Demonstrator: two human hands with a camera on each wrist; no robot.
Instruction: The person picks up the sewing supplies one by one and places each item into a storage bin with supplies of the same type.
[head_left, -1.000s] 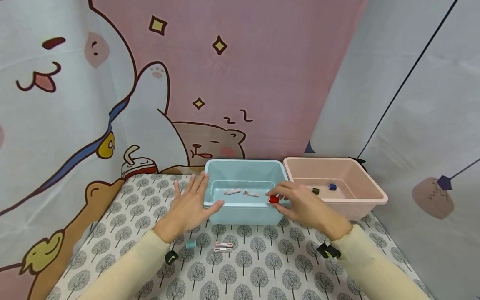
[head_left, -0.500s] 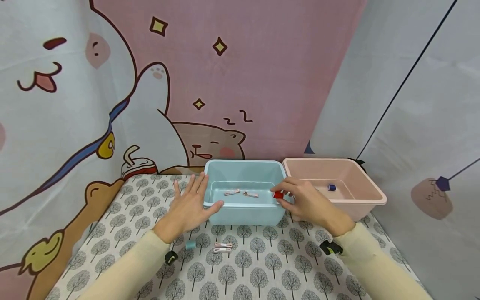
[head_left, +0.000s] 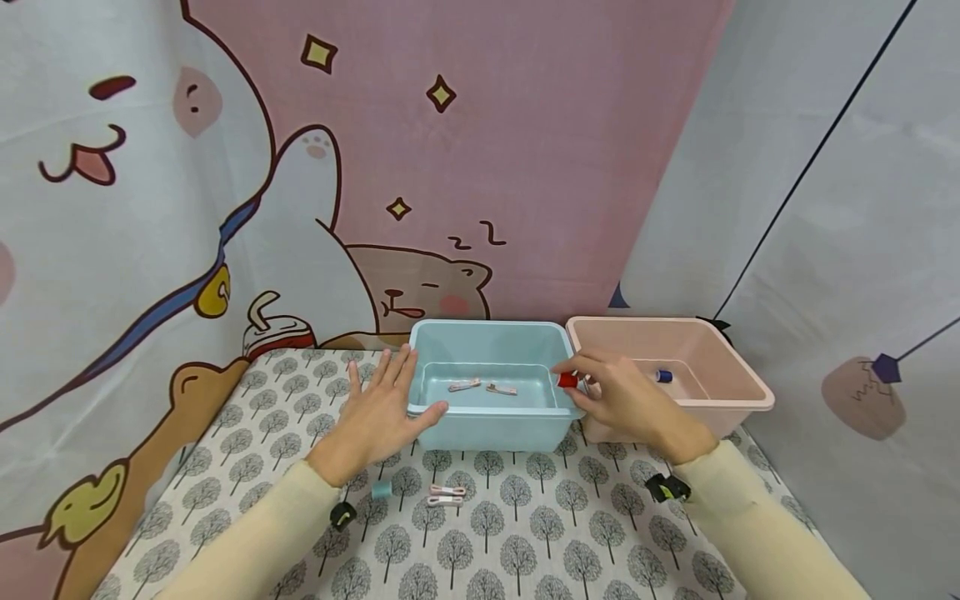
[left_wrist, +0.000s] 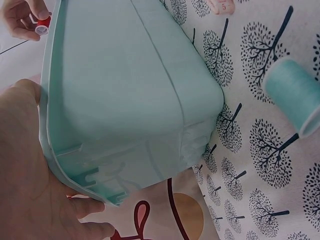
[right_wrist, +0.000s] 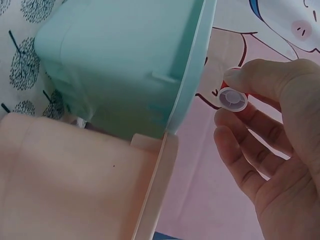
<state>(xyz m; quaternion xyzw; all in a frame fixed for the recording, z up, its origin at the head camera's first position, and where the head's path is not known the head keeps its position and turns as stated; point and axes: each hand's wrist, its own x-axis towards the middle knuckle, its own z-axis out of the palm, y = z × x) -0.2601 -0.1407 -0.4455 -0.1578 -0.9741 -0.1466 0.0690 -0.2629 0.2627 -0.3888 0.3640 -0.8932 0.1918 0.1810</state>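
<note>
The red spool (head_left: 567, 380) has been carried rightward, and a little higher in the head view, by the right hand (head_left: 622, 396), so that it is now nearly lined up with the right rim of the light blue tub (head_left: 495, 433). The dark green spool, seen in the peach tub (head_left: 712, 367) a second ago, has been covered by that hand.

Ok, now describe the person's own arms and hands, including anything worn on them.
The left sleeve and right sleeve are long, plain and pale cream. The hands, left hand and right hand, wear no gloves. A small black gadget with a yellow-green marking shows beside the left sleeve; a similar one beside the right.
</note>
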